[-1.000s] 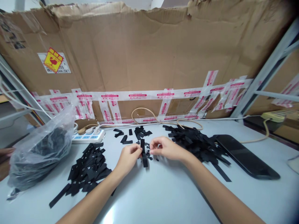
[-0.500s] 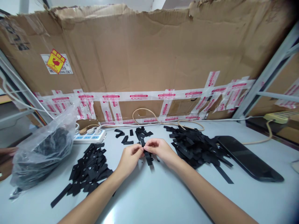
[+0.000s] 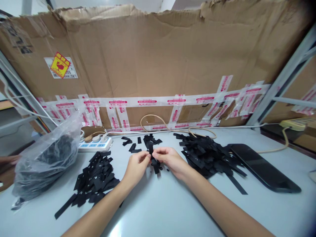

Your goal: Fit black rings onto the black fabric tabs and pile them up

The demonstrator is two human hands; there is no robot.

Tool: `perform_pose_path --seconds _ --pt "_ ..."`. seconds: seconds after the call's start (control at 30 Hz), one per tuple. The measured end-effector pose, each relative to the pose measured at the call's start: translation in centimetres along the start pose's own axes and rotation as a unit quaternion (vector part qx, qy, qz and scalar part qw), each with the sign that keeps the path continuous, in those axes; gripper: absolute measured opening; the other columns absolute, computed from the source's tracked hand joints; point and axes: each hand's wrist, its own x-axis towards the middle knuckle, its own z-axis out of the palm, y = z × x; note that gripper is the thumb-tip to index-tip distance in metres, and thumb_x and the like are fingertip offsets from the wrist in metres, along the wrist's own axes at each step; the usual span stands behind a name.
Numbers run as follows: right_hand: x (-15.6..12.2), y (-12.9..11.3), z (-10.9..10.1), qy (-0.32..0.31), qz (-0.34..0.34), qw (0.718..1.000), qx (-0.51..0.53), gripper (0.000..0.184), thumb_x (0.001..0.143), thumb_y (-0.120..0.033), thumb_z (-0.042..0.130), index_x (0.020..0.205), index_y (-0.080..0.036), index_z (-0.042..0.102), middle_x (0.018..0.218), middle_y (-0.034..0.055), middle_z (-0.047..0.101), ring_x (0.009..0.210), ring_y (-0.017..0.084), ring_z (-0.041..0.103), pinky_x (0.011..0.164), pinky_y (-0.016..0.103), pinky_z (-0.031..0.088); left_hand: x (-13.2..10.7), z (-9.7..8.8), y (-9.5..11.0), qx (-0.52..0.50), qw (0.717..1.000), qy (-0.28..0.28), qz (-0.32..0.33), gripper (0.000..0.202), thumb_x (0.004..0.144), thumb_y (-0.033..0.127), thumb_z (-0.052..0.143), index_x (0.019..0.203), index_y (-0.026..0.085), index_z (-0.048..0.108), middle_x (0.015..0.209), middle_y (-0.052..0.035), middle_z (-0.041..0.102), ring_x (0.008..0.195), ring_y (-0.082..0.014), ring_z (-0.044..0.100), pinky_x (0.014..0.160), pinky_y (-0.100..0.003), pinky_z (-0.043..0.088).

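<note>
Two bare hands meet over a smooth, pale table point(image 3: 153, 214), with one flat, narrow black strip point(image 3: 151, 148) between them. The left hand point(image 3: 136, 167) has thumb and fingers clamped on the strip's left edge; the right hand point(image 3: 171, 160) has its own pinched on the opposite edge. The strip's two ends project past the fingertips. Small, rounded black pieces point(image 3: 160, 168) lie close beneath, partly hidden and too tiny to count.

Two large heaps flank the forearms: a left pile point(image 3: 95, 177) of short, matte strips dotted with shiny spots, and a right pile point(image 3: 206, 154) of longer, plainer ones, both too tangled to number. One crinkled, translucent plastic bag point(image 3: 46, 168) slumps at far left, near one white power strip point(image 3: 96, 144) with blue-marked sockets. One glossy, round-cornered black slab point(image 3: 265, 168) lies at right. Behind stands brown, torn-edged cardboard point(image 3: 158, 59).
</note>
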Motion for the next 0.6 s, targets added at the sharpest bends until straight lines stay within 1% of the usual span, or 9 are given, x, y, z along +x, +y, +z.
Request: perform_pose_path --seconds 0.1,0.17,0.3,0.43,0.5,0.6 --pt "0.11 0.23 0.13 0.010 -0.013 1.000 -0.006 0.020 0.057 -0.030 0.070 0.065 -0.015 0.061 0.060 -0.0013 0.056 0.058 0.010 0.045 0.057 0.025 0.030 -0.16 0.05 0.04 0.001 1.000 -0.019 0.009 0.025 0.074 0.037 0.049 0.067 0.015 0.059 0.058 -0.0004 0.055 0.060 -0.0146 0.052 0.060 -0.024 0.039" --pt "0.24 0.46 0.14 0.014 -0.022 1.000 -0.002 0.018 0.057 -0.029 0.069 0.064 -0.015 0.061 0.060 -0.0012 0.056 0.057 0.010 0.045 0.057 0.025 0.030 -0.23 0.09 -0.01 -0.004 1.000 -0.022 0.011 0.025 0.074 0.036 0.048 0.069 0.014 0.059 0.060 -0.0012 0.057 0.061 -0.0150 0.053 0.061 -0.024 0.040" --pt "0.42 0.73 0.10 0.021 -0.025 0.999 0.014 0.018 0.054 -0.027 0.070 0.064 -0.015 0.061 0.060 -0.0008 0.058 0.058 0.010 0.046 0.058 0.026 0.032 -0.25 0.04 -0.10 -0.013 0.999 -0.027 0.019 0.025 0.076 0.036 0.049 0.070 0.014 0.059 0.062 -0.0016 0.057 0.063 -0.0151 0.053 0.062 -0.024 0.041" --pt "0.32 0.53 0.04 0.023 -0.026 0.999 0.014 0.019 0.053 -0.027 0.071 0.063 -0.015 0.060 0.059 -0.0012 0.058 0.057 0.010 0.047 0.058 0.026 0.032 -0.26 -0.18 -0.07 -0.012 0.998 -0.051 0.034 0.026 0.078 0.036 0.049 0.072 0.013 0.061 0.065 -0.0017 0.057 0.065 -0.0145 0.052 0.063 -0.024 0.040" --pt "0.21 0.36 -0.06 0.019 -0.020 0.999 0.018 0.020 0.052 -0.028 0.073 0.062 -0.015 0.060 0.058 -0.0011 0.058 0.057 0.011 0.048 0.058 0.026 0.033 -0.25 -0.28 -0.16 -0.003 0.997 -0.061 0.047 0.027 0.079 0.037 0.049 0.074 0.014 0.062 0.067 -0.0019 0.058 0.066 -0.0144 0.052 0.063 -0.023 0.040" --pt "0.11 0.10 -0.31 0.002 0.011 0.999 0.045 0.023 0.050 -0.028 0.075 0.064 -0.015 0.061 0.059 -0.0011 0.058 0.057 0.011 0.050 0.060 0.026 0.035 -0.19 -0.35 -0.46 0.017 0.996 -0.065 0.062 0.029 0.081 0.037 0.047 0.074 0.014 0.063 0.066 -0.0016 0.057 0.065 -0.0138 0.050 0.063 -0.023 0.039"
